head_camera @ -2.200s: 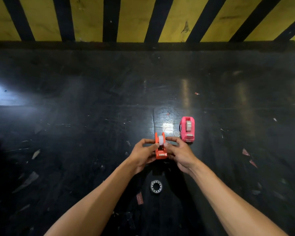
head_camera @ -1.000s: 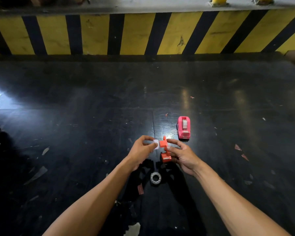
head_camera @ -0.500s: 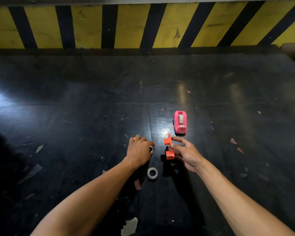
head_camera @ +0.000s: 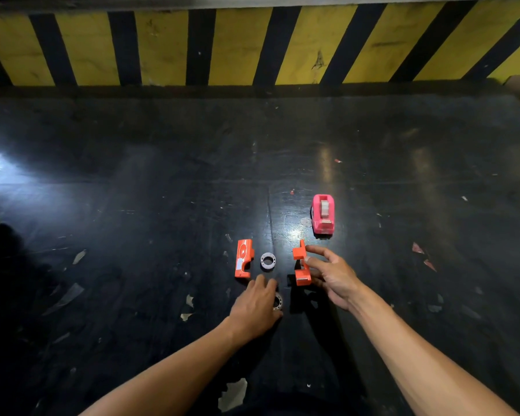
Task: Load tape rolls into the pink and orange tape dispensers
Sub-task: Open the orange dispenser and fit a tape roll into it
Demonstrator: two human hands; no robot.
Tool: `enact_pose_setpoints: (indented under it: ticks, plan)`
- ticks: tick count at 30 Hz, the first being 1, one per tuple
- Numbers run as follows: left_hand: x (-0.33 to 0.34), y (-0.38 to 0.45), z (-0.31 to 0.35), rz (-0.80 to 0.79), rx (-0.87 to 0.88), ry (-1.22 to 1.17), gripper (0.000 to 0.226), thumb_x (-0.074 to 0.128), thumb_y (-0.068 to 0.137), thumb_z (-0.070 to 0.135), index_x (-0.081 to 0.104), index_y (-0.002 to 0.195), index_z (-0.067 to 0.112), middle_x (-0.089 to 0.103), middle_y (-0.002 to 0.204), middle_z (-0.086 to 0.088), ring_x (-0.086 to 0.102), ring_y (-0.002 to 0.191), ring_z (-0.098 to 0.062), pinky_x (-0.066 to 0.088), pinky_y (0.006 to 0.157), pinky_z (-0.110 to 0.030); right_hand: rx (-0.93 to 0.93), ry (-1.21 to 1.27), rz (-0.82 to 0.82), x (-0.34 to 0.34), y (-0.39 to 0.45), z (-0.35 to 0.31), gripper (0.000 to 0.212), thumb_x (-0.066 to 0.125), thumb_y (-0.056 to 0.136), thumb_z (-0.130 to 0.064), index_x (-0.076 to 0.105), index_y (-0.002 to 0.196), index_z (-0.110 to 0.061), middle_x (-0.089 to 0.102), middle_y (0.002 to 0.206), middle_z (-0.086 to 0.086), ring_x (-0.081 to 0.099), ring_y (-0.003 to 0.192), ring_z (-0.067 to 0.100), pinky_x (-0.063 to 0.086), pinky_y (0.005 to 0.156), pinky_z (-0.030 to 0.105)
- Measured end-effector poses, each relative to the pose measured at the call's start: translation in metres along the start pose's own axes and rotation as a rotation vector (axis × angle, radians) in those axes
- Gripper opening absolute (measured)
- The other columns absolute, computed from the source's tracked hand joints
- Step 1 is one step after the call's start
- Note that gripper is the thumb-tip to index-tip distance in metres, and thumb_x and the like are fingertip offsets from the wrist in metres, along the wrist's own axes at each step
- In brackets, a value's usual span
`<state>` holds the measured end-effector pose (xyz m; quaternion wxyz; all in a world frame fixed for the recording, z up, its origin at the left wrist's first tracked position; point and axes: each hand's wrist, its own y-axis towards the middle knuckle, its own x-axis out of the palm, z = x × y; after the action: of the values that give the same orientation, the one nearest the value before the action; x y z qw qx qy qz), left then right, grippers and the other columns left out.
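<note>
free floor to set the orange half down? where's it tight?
Open: dark floor left of the flat orange half; floor between pink dispenser and striped curb; floor right of the right hand, a few scraps. Tight: the cluster of both orange halves, small ring, left hand over a second ring.

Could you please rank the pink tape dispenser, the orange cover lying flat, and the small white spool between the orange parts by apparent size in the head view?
1. Orange cover, roughly tied with
2. Pink tape dispenser, which sits farther from the camera, so their order is unsure.
3. White spool, clearly smallest.
</note>
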<state>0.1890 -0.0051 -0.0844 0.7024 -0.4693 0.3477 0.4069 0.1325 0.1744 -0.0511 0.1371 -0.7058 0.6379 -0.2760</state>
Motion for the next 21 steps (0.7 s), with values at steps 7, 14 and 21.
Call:
enact_pose_setpoints:
  ticks: [7, 14, 21]
  plan:
    - [-0.003, 0.000, -0.005, 0.191, -0.077, -0.425, 0.027, 0.066, 0.083, 0.018, 0.047, 0.100, 0.016, 0.053, 0.109, -0.004, 0.054, 0.097, -0.023, 0.043, 0.080, -0.029, 0.022, -0.059, -0.084, 0.000, -0.006, 0.007, 0.034, 0.063, 0.087, -0.001, 0.058, 0.119, -0.009, 0.069, 0.098, 0.021, 0.065, 0.072, 0.023, 0.054, 0.058, 0.028]
    - [-0.030, -0.003, -0.005, 0.309, 0.006, -0.610, 0.054, 0.072, 0.081, 0.018, 0.051, 0.131, 0.023, 0.055, 0.121, 0.006, 0.057, 0.109, -0.009, 0.042, 0.083, -0.007, 0.009, -0.040, -0.217, 0.007, -0.012, 0.011, 0.035, 0.064, 0.086, 0.001, 0.058, 0.120, -0.006, 0.071, 0.084, 0.009, 0.066, 0.063, 0.013, 0.051, 0.051, 0.021]
    - [-0.046, -0.008, -0.007, 0.376, 0.127, -0.482, 0.065, 0.070, 0.087, 0.024, 0.039, 0.145, 0.027, 0.051, 0.132, 0.006, 0.051, 0.115, -0.007, 0.043, 0.103, -0.025, 0.037, 0.004, -0.284, 0.009, -0.014, 0.009, 0.039, 0.068, 0.084, -0.004, 0.057, 0.121, -0.006, 0.068, 0.104, 0.024, 0.067, 0.083, 0.027, 0.058, 0.076, 0.037]
